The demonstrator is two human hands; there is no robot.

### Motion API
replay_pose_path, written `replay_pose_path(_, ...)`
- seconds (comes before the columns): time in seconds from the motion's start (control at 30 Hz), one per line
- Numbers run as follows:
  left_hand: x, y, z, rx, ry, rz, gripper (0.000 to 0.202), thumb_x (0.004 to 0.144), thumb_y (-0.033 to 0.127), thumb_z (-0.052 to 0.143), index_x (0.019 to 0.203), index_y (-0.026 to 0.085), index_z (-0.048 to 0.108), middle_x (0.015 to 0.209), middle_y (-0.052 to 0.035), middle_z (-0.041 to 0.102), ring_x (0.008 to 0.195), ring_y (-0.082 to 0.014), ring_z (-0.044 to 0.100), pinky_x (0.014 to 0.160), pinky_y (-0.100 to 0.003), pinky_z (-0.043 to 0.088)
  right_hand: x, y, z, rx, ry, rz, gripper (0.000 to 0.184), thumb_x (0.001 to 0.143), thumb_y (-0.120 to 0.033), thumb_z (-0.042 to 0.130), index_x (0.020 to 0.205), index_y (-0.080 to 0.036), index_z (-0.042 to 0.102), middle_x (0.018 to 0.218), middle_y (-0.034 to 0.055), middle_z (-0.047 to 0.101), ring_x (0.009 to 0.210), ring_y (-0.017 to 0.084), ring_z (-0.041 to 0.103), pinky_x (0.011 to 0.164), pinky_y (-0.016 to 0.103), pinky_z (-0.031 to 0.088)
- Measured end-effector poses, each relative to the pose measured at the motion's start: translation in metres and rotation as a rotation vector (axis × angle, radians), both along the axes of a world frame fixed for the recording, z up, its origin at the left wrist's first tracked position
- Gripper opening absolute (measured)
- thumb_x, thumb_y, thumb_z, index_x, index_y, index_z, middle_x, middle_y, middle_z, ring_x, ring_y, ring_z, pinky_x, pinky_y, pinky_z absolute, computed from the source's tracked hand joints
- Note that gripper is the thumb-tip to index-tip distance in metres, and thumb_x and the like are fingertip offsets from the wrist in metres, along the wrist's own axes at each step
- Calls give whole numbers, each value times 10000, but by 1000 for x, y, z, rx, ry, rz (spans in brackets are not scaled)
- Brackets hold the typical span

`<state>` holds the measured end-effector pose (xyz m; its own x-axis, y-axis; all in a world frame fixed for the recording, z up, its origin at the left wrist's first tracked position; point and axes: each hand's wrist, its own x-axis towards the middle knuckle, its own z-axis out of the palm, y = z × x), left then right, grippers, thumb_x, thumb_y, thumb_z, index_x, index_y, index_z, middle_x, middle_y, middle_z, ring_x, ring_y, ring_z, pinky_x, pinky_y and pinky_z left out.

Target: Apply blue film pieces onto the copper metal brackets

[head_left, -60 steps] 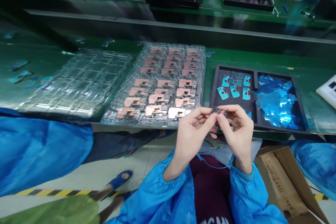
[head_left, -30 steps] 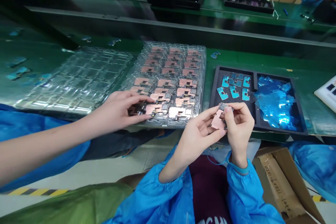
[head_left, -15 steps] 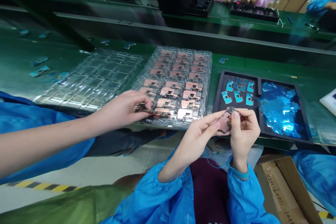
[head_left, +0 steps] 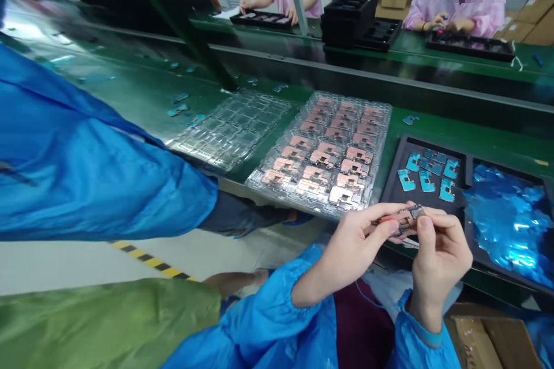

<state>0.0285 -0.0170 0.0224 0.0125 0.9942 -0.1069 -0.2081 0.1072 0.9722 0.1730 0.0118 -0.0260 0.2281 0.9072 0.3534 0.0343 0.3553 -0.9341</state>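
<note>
Circuit board (head_left: 403, 219), edges in left hand (head_left: 355, 245) and right hand (head_left: 444, 247) grip, near tray rim (head_left: 393, 170)

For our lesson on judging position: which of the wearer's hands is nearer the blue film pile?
Right. The right hand is just left of the blue film pile; the left hand is farther left, across the board both hold.

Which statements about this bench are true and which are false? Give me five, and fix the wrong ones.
1. The left hand and right hand hold one board between them. True.
2. Rows of pink boards sit in a clear tray. True.
3. The near black tray stands left of those rows. False: it stands to their right.
4. Several blue boards lie in its left side. True.
5. The blue film is heaped on that side too. False: it is heaped in the right side.
</note>
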Motion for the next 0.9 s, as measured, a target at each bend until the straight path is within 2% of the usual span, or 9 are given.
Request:
replay_pose_path(0.1, -18, -3, 5, 64, 220, 9, 334, 1086, 300, 619, 1342, 210, 813, 1290, -86, 841, 1091, -264, 825, 972, -352, 681, 5, 0, -1, -46, -77, 138, 163, 988, -324, 803, 888, -217, 733, 942, 67, 790, 814, 220, 767, 656, 327, 647)
replay_pose_path(0.2, -33, -8, 4, 162, 423, -39, 359, 1124, 244, 524, 1363, 211, 789, 1253, -85, 846, 1053, -231, 821, 972, -335, 662, 6, -2, -1, -69, -155, 257, 152, 1000, -305, 788, 880, -221, 749, 924, 60, 799, 818, 207, 755, 685, 316, 644)
replay_pose_path(0.3, -40, -15, -3, 359, 698, 5, 361, 1097, 270, 633, 1443, 213, 723, 1199, -105, 827, 1041, -245, 789, 964, -372, 651, -6, -8, 1, -106, -120, 227, 210, 1020, -334, 758, 850, -215, 732, 881, 58, 786, 796, 201, 747, 686, 312, 637)
replay_pose_path(0.37, -42, -17, -8, 525, 899, 72, 461, 1055, 253, 720, 1508, 198, 656, 1179, -123, 793, 1043, -255, 760, 952, -391, 644, -18, -13, 3, -137, -64, 194, 253, 1026, -355, 745, 822, -211, 708, 839, 50, 767, 761, 192, 738, 659, 299, 628)
replay_pose_path(0.43, -45, -16, -11, 656, 1061, 123, 490, 1045, 189, 720, 1525, 186, 621, 1187, -136, 758, 1063, -255, 739, 946, -391, 633, -30, -15, 4, -164, -27, 186, 279, 1024, -371, 745, 802, -210, 689, 804, 37, 744, 692, 170, 708, 613, 281, 610)
replay_pose_path(0.5, -52, -12, -11, 718, 1168, 132, 484, 1042, 148, 700, 1517, 187, 616, 1205, -141, 740, 1101, -264, 723, 957, -400, 620, -38, -14, 6, -188, -5, 203, 283, 1018, -380, 751, 802, -209, 685, 795, 29, 732, 668, 159, 694, 584, 268, 600)
replay_pose_path(0.6, -71, -2, -7, 747, 1230, 80, 494, 1026, 183, 725, 1509, 178, 622, 1218, -149, 745, 1119, -294, 704, 986, -450, 596, -41, -7, 7, -208, 46, 210, 294, 1015, -384, 755, 796, -206, 674, 797, 23, 723, 697, 162, 724, 570, 250, 598)
replay_pose_path(0.73, -100, 11, -6, 701, 1288, 66, 349, 1009, 132, 690, 1344, 207, 754, 1192, -130, 786, 1124, -321, 659, 996, -498, 567, -32, 7, 7, -212, 104, 68, 327, 1012, -409, 758, 791, -205, 629, 821, 0, 694, 632, 132, 714, 520, 231, 586)
replay_pose_path(0.9, -117, 20, -7, 576, 1297, -136, 210, 1045, 233, 694, 1218, 218, 813, 1176, -118, 792, 1116, -306, 621, 957, -477, 570, -19, 13, 0, -234, 143, 2, 327, 978, -434, 801, 833, -198, 627, 908, 8, 680, 697, 161, 776, 518, 239, 614)
